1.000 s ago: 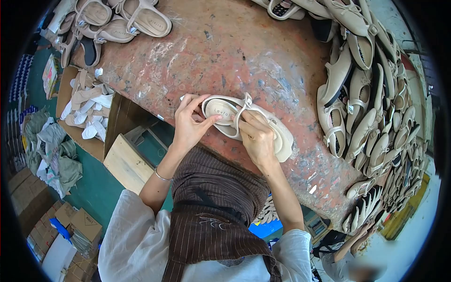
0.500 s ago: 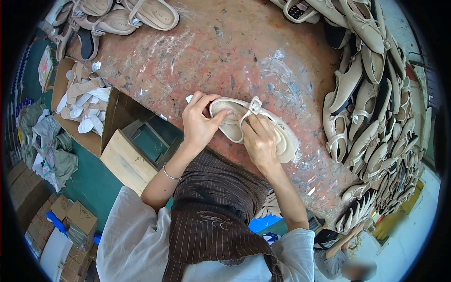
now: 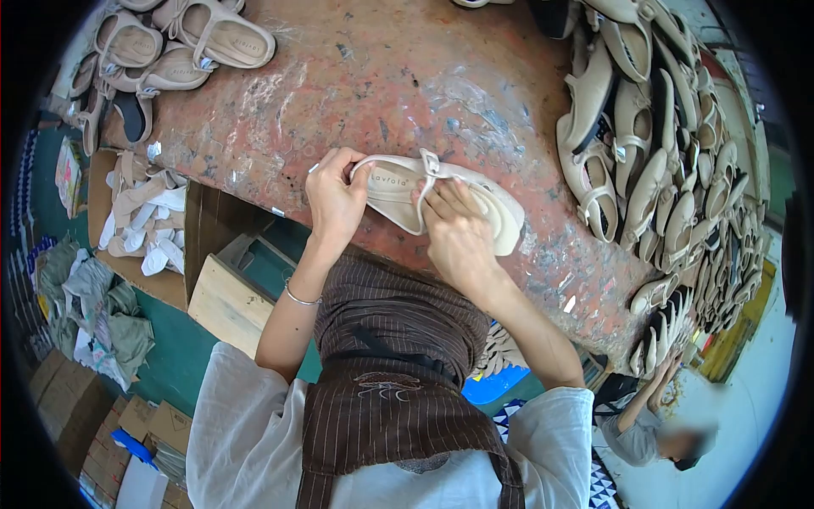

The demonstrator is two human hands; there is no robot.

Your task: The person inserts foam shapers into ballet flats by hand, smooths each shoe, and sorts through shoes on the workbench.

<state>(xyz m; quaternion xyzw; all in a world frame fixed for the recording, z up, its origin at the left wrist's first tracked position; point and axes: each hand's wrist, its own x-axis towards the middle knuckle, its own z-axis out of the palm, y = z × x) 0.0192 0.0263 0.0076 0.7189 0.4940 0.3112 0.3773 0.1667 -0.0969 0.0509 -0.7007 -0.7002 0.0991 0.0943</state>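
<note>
Head cam: since half a second ago, my left hand (image 3: pixel 333 199) has pulled its thumb off the insole, so the lettering's readable; those fingers pinch the heel rim. My right hand (image 3: pixel 458 233) now lies flatter by the strap, fingers bunched and slightly bent; can't tell if they're gripping. The beige shoe (image 3: pixel 392 193) sits at the surface's (image 3: pixel 356 97) near edge, heel left, toe right and angled toward the wearer. Scuffed reddish surface, shoe pile (image 3: pixel 670 187) right, green floor (image 3: pixel 182 339) below.

We have one beige strapped shoe (image 3: pixel 397 205) opening-up, heel at ten o'clock, toe at four o'clock, lettered insole (image 3: pixel 388 181) exposed.
</note>
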